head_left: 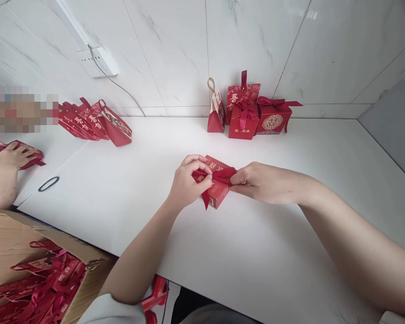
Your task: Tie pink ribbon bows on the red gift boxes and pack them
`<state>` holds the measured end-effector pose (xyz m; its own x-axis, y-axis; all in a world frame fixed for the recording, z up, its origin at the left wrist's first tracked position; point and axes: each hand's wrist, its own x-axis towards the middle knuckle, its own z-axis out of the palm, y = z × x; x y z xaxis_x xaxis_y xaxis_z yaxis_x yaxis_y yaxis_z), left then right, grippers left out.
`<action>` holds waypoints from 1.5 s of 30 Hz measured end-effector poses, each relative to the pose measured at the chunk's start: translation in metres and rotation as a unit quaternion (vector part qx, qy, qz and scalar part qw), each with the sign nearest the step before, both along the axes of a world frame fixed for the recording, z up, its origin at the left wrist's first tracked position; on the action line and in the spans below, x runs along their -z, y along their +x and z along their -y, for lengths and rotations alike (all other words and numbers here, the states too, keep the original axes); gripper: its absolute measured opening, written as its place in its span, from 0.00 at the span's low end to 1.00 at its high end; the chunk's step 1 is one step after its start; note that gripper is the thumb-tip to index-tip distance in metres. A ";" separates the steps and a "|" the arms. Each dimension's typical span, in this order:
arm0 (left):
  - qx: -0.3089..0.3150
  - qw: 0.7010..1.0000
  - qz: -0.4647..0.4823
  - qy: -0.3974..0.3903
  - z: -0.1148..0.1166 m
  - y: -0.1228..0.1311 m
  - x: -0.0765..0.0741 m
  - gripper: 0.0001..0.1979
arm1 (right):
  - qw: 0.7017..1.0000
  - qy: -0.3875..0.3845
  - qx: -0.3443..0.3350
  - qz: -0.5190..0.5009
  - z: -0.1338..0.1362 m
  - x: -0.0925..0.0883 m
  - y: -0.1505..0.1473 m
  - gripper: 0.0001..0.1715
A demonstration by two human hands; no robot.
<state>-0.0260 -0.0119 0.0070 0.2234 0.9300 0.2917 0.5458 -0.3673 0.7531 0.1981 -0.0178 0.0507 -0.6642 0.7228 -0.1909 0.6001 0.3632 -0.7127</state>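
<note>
A red gift box with pale printed characters lies on the white table in front of me. A dark red ribbon crosses its top in a bow, and one tail hangs over the near side. My left hand pinches the ribbon near the knot between thumb and fingers. From the right, my right hand is closed on the ribbon's bow loop at the box's edge. Fingers partly cover the knot, so how tight it is does not show.
Several finished red boxes stand by the tiled wall, and more lean at the left. A cardboard carton full of red packages is at lower left. Another person's hand handles a red box near a black loop.
</note>
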 end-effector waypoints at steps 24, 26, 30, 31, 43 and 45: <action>0.045 0.989 0.113 -0.080 -0.011 -0.029 -0.017 0.10 | 0.989 0.115 0.009 0.095 -0.006 -0.001 0.034 0.12; 0.010 0.996 0.081 -0.036 -0.009 -0.032 -0.021 0.09 | 0.980 0.141 0.059 0.128 -0.009 -0.001 0.043 0.16; -0.058 0.998 -0.003 -0.035 -0.003 -0.035 -0.028 0.12 | 0.955 0.247 0.158 0.049 -0.013 -0.006 0.036 0.13; -0.062 0.996 -0.030 -0.063 0.000 -0.037 -0.031 0.17 | 0.944 0.277 0.179 0.003 -0.012 -0.006 0.028 0.11; 0.104 0.962 -0.081 -0.238 0.006 -0.048 -0.046 0.17 | 0.953 0.272 0.092 -0.099 -0.010 0.031 -0.030 0.05; 0.116 0.954 -0.094 -0.262 0.003 -0.049 -0.044 0.15 | 0.955 0.266 0.093 -0.094 -0.011 0.031 -0.030 0.04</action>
